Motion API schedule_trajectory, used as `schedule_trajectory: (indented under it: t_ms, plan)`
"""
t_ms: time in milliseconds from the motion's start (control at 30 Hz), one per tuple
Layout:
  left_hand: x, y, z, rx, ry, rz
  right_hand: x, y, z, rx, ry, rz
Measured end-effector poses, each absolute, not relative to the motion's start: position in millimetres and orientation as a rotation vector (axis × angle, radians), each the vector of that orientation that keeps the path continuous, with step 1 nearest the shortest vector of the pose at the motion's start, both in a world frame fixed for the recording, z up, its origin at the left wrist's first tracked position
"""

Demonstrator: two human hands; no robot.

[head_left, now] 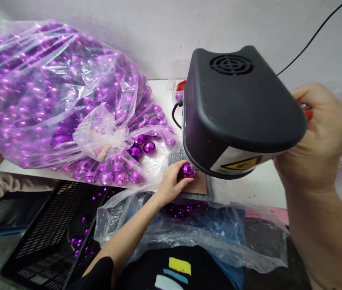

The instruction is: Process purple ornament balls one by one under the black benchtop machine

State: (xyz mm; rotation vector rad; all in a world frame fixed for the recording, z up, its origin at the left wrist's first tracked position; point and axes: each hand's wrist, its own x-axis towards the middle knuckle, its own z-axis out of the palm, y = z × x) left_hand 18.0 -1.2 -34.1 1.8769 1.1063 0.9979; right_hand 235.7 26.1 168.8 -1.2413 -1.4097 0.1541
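My left hand (171, 181) pinches a shiny purple faceted ball (188, 170) and holds it on the small plate (199, 186) under the black machine head (237, 108). My right hand (318, 137) is raised at the right side of the machine, fingers closed round a red-tipped handle (307, 111) that is mostly hidden. A yellow warning label (241, 163) shows on the machine's underside.
A big clear plastic bag (53, 100) full of purple balls lies on the white table (261, 185) at the left, its mouth open toward the machine. A black slatted crate (50, 237) with several loose balls sits below. Another plastic bag (204, 233) lies in my lap.
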Motion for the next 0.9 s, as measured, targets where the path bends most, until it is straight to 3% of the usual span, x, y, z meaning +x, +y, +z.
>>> schedule_trajectory:
  t_ms: [233,767,900]
  plan:
    - [24,-4,-30,2.039,1.072,0.969,236,24,168,-1.241,-1.428,0.135]
    - [29,-6,-32,1.753,1.039,1.008,235,24,170,-1.223,-1.466,0.146]
    - [29,-5,-22,1.709,1.045,0.958,238,18,169,-1.238,-1.528,-0.017]
